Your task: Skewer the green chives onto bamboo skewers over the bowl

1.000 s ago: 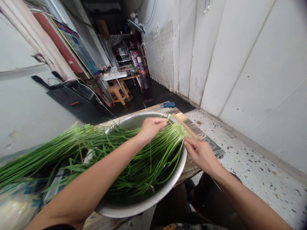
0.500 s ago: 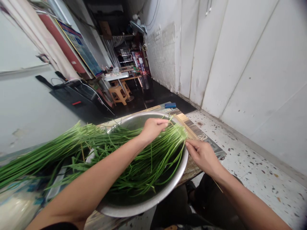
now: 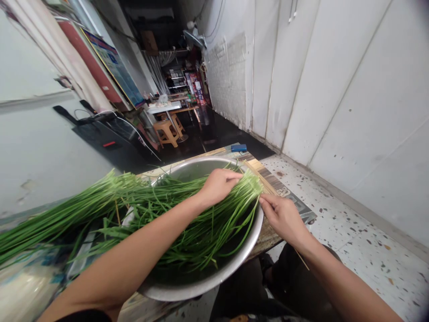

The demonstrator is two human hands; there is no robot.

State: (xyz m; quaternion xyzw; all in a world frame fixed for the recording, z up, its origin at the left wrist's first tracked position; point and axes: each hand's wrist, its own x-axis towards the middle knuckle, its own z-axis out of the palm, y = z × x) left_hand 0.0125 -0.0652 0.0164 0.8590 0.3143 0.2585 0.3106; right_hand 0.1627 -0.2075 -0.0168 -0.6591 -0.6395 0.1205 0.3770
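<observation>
A big bunch of garlic chives [image 3: 204,237] lies in a round metal basin [image 3: 250,248], pale cut ends towards the right rim. My left hand [image 3: 221,185] reaches across the chives, its thumb and fingers pinched together at the pale ends. My right hand [image 3: 284,219] is closed in a pinch at the basin's right rim, touching the stem ends. It grips a thin bamboo skewer [image 3: 303,260], whose tail sticks out below the wrist; the tip is hard to make out among the stems.
Another bunch of chives [image 3: 67,210] rests left of the basin. More skewers [image 3: 264,179] and a blue box [image 3: 238,148] lie on the wooden table [image 3: 268,230]. A plastic bag [image 3: 30,281] sits at lower left. Stools [image 3: 166,133] stand farther back.
My left hand has moved slightly right and down, nearer the pale stem ends. My right hand stays almost in place with the skewer.
</observation>
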